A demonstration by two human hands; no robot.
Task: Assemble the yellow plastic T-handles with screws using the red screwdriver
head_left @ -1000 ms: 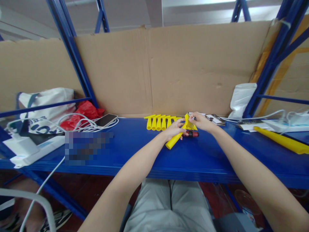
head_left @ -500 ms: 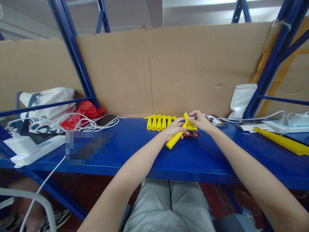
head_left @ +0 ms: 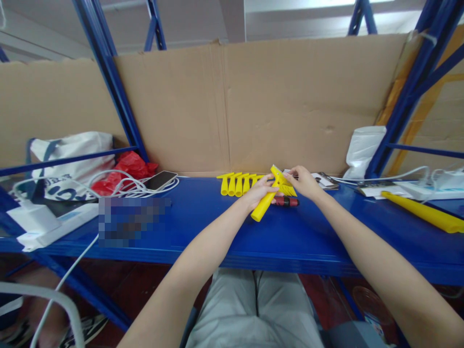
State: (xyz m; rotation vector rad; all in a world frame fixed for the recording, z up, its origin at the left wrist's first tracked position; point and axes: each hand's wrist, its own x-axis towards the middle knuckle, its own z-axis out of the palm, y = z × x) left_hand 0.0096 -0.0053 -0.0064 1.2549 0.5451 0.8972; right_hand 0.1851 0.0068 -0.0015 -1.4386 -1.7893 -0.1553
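My left hand [head_left: 261,191] is closed around a yellow T-shaped plastic handle [head_left: 264,207], its round tube end tilted toward me. The crosspiece [head_left: 278,173] points up and away, with a small dark spot showing at the joint. Fingers bent in a pinch, my right hand [head_left: 300,178] is at the right end of the crosspiece; whatever lies between its fingertips is too small to make out. Beneath the hands lies a red and black screwdriver-like tool [head_left: 288,201]. Several matching yellow pieces [head_left: 232,185] stand in a row behind my left hand, and more yellow pieces [head_left: 290,190] lie under my right.
A phone [head_left: 162,180], white cables, a red plastic bag [head_left: 134,164] and a white cloth bag [head_left: 74,162] are on the left. To the right are printed packets [head_left: 324,181], a white pouch [head_left: 364,151] and a long yellow piece [head_left: 424,212]. Cardboard [head_left: 279,106] closes the back.
The yellow handle has turned in my left hand, so its crosspiece now shows more fully. My right hand has shifted slightly to the right, and the thin dark item by its fingers no longer shows.
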